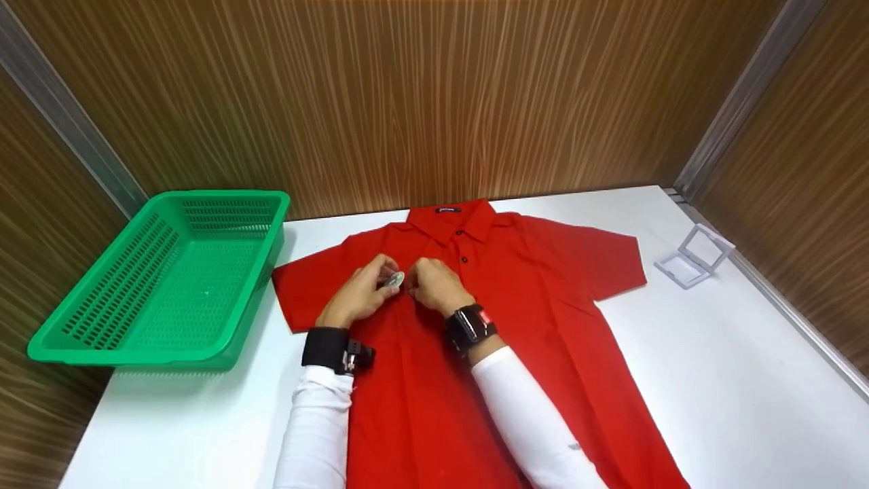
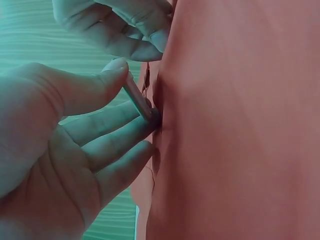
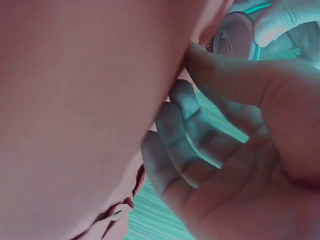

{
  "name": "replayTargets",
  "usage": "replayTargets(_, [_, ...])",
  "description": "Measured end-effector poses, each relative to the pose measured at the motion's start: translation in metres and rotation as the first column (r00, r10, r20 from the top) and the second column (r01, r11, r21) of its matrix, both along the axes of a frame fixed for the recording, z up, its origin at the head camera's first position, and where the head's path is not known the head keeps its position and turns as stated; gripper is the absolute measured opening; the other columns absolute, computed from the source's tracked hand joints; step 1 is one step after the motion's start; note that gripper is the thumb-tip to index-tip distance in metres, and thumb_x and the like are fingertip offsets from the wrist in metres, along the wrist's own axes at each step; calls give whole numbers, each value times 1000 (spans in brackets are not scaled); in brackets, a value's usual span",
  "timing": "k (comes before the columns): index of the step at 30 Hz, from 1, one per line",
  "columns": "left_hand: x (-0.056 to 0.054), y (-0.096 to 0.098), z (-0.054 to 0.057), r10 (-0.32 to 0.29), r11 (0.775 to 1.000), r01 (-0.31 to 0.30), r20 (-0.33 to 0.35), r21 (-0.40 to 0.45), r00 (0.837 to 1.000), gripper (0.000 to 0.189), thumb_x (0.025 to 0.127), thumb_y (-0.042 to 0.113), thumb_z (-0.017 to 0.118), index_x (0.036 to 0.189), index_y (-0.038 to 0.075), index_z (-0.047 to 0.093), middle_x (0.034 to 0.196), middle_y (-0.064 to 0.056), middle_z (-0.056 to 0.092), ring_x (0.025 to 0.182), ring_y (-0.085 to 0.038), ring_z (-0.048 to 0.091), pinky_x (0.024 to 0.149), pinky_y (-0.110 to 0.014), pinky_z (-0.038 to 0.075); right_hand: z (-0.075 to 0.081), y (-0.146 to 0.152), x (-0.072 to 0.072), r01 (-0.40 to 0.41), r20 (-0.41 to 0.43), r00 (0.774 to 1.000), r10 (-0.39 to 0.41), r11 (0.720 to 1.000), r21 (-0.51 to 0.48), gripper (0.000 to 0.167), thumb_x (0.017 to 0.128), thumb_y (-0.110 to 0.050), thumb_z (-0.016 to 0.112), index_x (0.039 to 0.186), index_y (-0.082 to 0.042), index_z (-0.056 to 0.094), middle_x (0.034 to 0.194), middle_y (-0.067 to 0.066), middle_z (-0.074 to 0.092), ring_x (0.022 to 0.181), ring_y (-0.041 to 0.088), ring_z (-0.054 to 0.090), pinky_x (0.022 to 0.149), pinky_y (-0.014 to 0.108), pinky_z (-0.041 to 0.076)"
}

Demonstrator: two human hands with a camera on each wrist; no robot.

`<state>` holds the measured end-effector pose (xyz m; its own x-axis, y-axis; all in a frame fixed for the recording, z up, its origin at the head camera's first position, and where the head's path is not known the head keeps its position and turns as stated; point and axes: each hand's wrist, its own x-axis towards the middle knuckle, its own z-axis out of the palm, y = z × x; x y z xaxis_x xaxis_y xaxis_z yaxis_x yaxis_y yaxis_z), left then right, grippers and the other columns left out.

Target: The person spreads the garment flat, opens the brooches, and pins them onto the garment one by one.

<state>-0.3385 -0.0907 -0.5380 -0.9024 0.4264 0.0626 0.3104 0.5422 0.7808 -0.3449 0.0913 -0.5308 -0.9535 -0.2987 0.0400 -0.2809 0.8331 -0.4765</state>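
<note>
A red short-sleeved shirt (image 1: 434, 394) lies front up on the white table, its collar toward the back wall. Over the chest, my left hand (image 1: 363, 293) pinches a round badge (image 1: 395, 279) between thumb and fingers. The badge (image 2: 136, 97) appears edge-on in the left wrist view, close against the cloth. In the right wrist view the badge's (image 3: 234, 39) flat back shows a small fitting. My right hand (image 1: 438, 284) pinches the shirt's cloth just right of the badge, its fingertips partly hidden by the fabric.
A green plastic basket (image 1: 234, 339) stands on the left of the table (image 1: 760, 380). To the right of the shirt's sleeve sits a small clear hinged case (image 1: 686, 268), its lid raised. Wood-patterned panels (image 1: 434, 102) rise behind and at both sides.
</note>
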Motion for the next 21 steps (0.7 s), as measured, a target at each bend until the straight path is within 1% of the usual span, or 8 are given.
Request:
replayTargets(3, [1,0,1,5,1000,-5,15,2,1000,33,99,3,65,130,3,53,134,-23,66,132,-37,62,116,-51,45,-1,0,0,8,14,1000,-8,1000,22,12,82,3,70,78,-6,76,85,10,75,84,25,66,76,38,55])
replayTargets(5, [1,0,1,3,1000,-3,23,1,1000,34,99,3,65,130,3,52,134,-23,65,133,-37,61,117,-51,45,-1,0,-1,7,27,1000,-8,999,42,14,81,4,69,75,-8,75,84,9,75,81,23,63,75,37,54])
replayTargets(9, [1,-2,1,5,1000,-5,28,9,1000,34,99,2,65,130,3,52,135,-23,65,133,-37,61,117,-51,45,0,0,-1,1,62,998,-5,998,64,18,82,5,68,73,-10,74,83,7,75,83,23,64,75,37,54])
replayTargets(12, [2,-3,0,3,1000,-4,21,20,1000,34,98,2,65,129,2,52,135,-23,66,133,-38,62,116,-51,45,1,1,0,6,91,996,-12,998,66,20,84,5,66,76,-10,74,85,6,74,86,24,65,76,35,54])
replayTargets(16, [2,-3,0,-6,1000,5,27,19,1000,33,99,2,65,130,3,52,136,-23,65,134,-38,61,116,-51,45,2,2,0,11,121,993,-16,999,40,21,85,6,63,82,-10,75,90,5,74,89,23,65,77,34,54])
replayTargets(18, [2,-2,2,-5,1000,4,32,14,999,34,99,4,65,131,4,52,136,-22,65,135,-38,60,117,-51,45,2,3,-1,8,122,992,-8,1000,5,22,87,7,61,84,-9,76,91,6,75,90,22,66,78,33,54])
replayTargets(21, [3,-1,7,-6,1000,6,20,3,1000,34,100,6,66,131,6,53,134,-21,65,132,-37,60,115,-52,45,2,6,-2,-5,113,994,10,999,-38,21,89,6,61,86,-6,77,90,7,76,88,21,66,77,32,54])
